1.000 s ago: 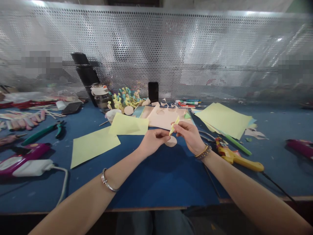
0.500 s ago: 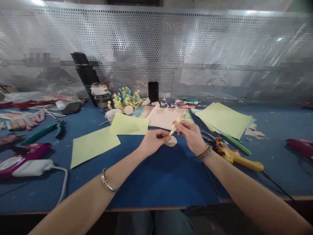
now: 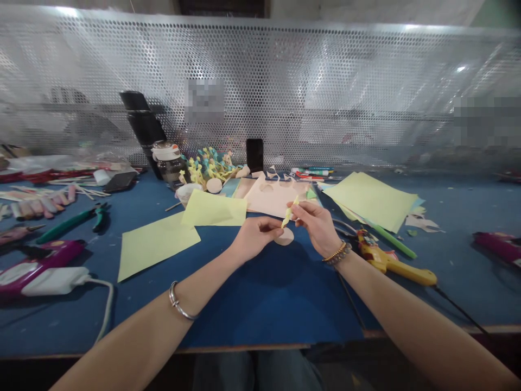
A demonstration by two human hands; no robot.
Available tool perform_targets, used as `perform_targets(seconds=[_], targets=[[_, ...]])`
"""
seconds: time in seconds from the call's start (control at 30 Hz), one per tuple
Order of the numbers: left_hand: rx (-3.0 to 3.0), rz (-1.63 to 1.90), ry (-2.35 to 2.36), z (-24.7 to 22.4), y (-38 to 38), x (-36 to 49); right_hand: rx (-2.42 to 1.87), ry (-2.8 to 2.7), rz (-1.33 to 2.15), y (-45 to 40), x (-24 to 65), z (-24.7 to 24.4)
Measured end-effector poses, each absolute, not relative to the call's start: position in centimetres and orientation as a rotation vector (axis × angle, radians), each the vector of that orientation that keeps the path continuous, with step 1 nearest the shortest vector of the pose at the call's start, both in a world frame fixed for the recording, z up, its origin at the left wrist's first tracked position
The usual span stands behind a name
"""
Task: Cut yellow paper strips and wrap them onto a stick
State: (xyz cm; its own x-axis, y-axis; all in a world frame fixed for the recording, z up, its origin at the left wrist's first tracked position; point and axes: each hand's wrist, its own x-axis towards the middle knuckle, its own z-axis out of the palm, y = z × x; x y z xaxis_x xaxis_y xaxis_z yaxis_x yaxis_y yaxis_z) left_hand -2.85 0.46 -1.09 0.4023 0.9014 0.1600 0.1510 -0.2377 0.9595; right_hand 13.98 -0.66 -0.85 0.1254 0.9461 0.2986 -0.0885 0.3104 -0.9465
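Between my two hands is a small twisted yellow paper piece [image 3: 287, 217], tilted upward to the right. The fingertips of my left hand [image 3: 257, 237] pinch its lower end, and those of my right hand [image 3: 316, 224] pinch its upper end. Just beneath it, a pale round paper disc [image 3: 285, 237] shows by my left fingertips; whether they touch it I cannot tell. Behind my hands lies a pale pink sheet [image 3: 273, 197] with cut-out edges. A yellow sheet [image 3: 215, 209] overlaps another yellow sheet [image 3: 157, 244] left of my hands.
Right of my right wrist are a yellow glue gun [image 3: 407, 269], a green pen-like tool [image 3: 394, 241] and stacked yellow sheets [image 3: 370, 198]. Green-handled pliers [image 3: 69, 224] and a white plug [image 3: 57, 279] lie left. Behind stand a jar [image 3: 169, 163], paper flowers [image 3: 207, 165] and a phone [image 3: 255, 155].
The view has shifted very slightly. Both hands keep their pinch on the yellow paper piece, with hardly any visible movement.
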Motion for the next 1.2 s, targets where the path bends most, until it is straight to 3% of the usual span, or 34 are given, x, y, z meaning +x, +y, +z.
perform_targets(seconds=[1.2], targets=[[1.710, 0.965, 0.882, -1.3, 0.9, -3.0, -1.036, -1.596, 0.852, -0.2, 14.1, -1.5]])
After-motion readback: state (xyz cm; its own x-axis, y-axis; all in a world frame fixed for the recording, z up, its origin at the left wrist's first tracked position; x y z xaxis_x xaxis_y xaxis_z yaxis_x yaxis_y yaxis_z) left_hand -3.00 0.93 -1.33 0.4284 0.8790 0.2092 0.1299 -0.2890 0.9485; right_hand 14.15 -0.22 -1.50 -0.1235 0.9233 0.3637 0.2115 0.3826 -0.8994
